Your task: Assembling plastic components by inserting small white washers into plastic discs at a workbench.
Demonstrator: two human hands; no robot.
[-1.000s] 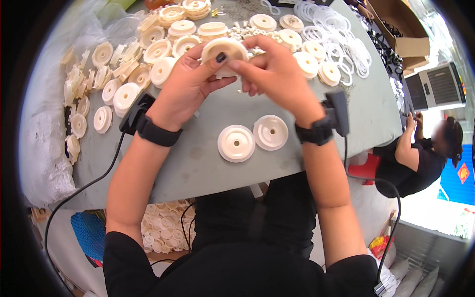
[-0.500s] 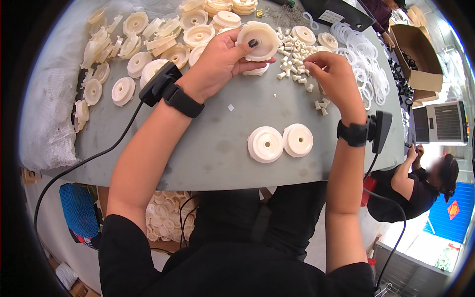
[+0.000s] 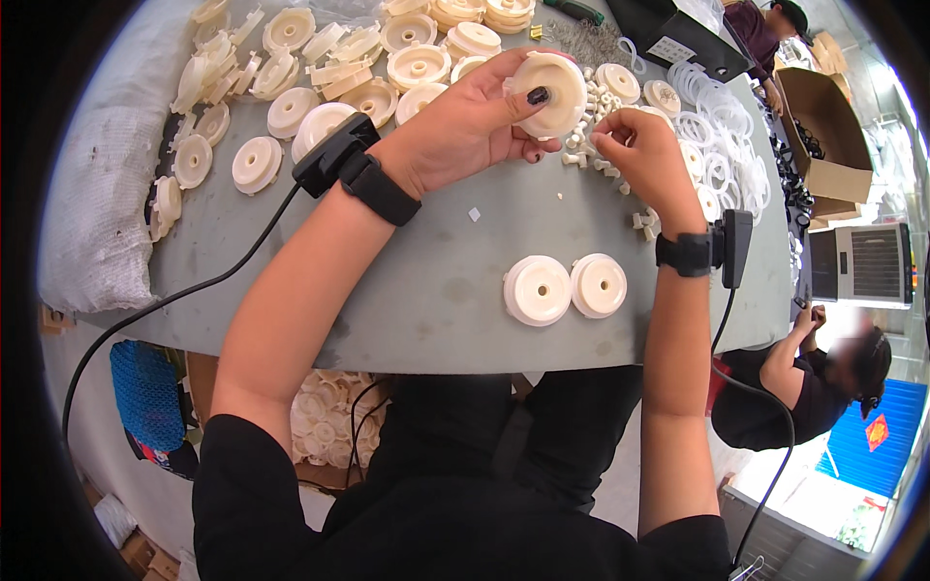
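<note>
My left hand (image 3: 473, 126) grips a cream round plastic disc (image 3: 560, 108), the thumb pressed on its face and the fingers behind it. The disc is tilted up above the table, its recessed face toward me. Just right of it, my right hand (image 3: 647, 155) has thumb and forefinger pinched together; anything between the fingertips is too small or hidden to make out. Beneath and between the hands lies a pile of small cream plastic bushings (image 3: 603, 105), partly covered by them. Two finished-looking round discs, a left one (image 3: 528, 302) and a right one (image 3: 593, 298), lie side by side nearer me.
Many cream discs (image 3: 418, 66) cover the table's far left, beside a white woven sack (image 3: 97, 194). Clear rings (image 3: 722, 145) heap at the right. A black box (image 3: 668, 39) and green-handled tool (image 3: 575, 11) lie at the back. Cables trail from both wrists. Another person (image 3: 814, 378) sits at right.
My hands have drawn closer together: the left carried the disc rightward, and the right shifted a little toward it. The whole view has also shifted slightly.
</note>
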